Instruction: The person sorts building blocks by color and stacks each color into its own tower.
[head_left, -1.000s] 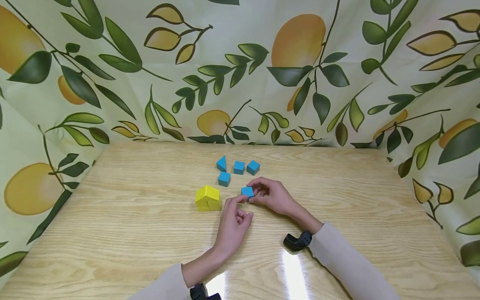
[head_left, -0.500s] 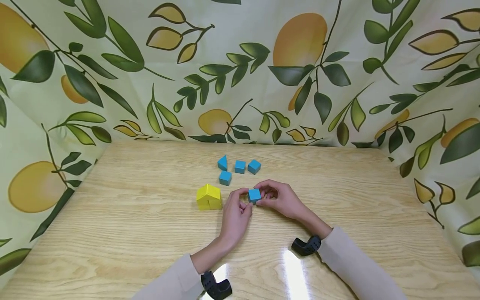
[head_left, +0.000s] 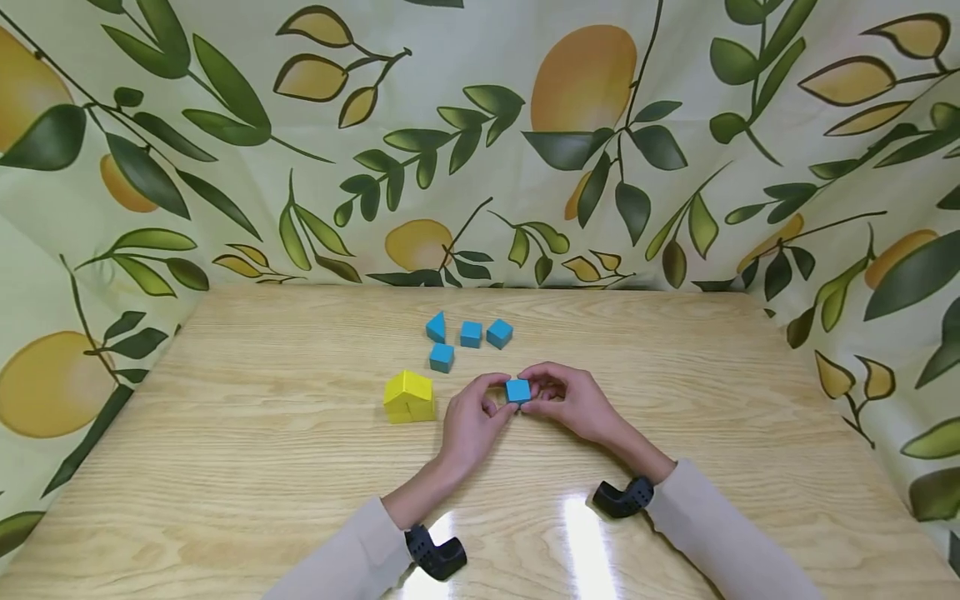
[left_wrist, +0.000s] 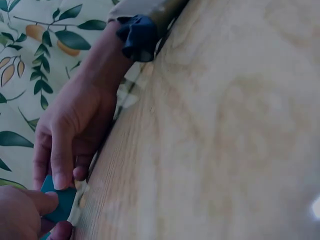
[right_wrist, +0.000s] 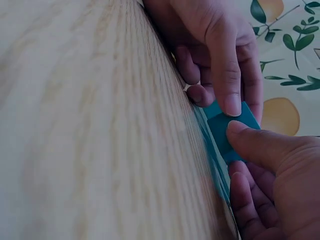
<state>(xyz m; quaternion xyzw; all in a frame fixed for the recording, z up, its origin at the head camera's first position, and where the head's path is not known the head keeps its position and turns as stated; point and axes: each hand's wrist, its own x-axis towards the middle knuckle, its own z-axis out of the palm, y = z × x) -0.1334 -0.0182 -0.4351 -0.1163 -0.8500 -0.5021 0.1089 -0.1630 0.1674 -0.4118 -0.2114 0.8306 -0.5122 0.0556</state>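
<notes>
In the head view a small blue cube [head_left: 517, 391] sits between the two hands, low over the wooden table. The left hand [head_left: 471, 421] pinches its left side with thumb and fingers, and the right hand [head_left: 576, 402] pinches it from the right. Both thumbs lie against the blue cube [right_wrist: 229, 137] in the right wrist view, close together. The left wrist view has the right hand [left_wrist: 75, 120] reaching down to the blue cube [left_wrist: 62, 206] from above, with the left hand [left_wrist: 20, 212] at the lower left corner.
Left of the hands stands a house-shaped group of yellow blocks [head_left: 408, 398]. Beyond it lie a blue triangular block [head_left: 436, 327] and blue cubes [head_left: 442, 357]. A patterned cloth [head_left: 480, 167] hangs behind the wooden table [head_left: 285, 467]. Black wrist devices [head_left: 624, 497] are on both wrists.
The blue cube has shifted slightly right with the right hand. The left hand, one second ago with its thumb apart from the cube, has closed its thumb and fingers onto it.
</notes>
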